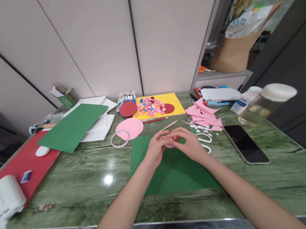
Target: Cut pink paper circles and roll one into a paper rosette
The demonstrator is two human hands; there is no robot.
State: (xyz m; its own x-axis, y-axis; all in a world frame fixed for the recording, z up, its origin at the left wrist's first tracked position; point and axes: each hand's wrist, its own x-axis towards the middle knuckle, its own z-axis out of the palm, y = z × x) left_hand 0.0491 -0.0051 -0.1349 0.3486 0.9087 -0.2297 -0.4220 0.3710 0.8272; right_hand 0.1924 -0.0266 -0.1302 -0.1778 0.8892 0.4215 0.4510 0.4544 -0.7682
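Over a green sheet (178, 173), my left hand (157, 148) and my right hand (187, 142) meet fingertip to fingertip. Both are closed on a small pink paper piece (169, 143), mostly covered by the fingers. Just beyond lies a thin wooden stick (169, 125). Pink paper circles (131, 128) rest to the left with a white ring (120, 138) overlapping them. Small pink, red and blue pieces (150, 107) are heaped on a yellow sheet (176, 100), beside a dark red circle (168, 108).
Pink paper scraps (203, 115) and a white curled strip (205, 139) lie right of my hands. Farther right are a phone (246, 143) and a clear bottle with a white lid (267, 102). A power strip (4, 200) sits at the left edge on a red sheet (28, 162).
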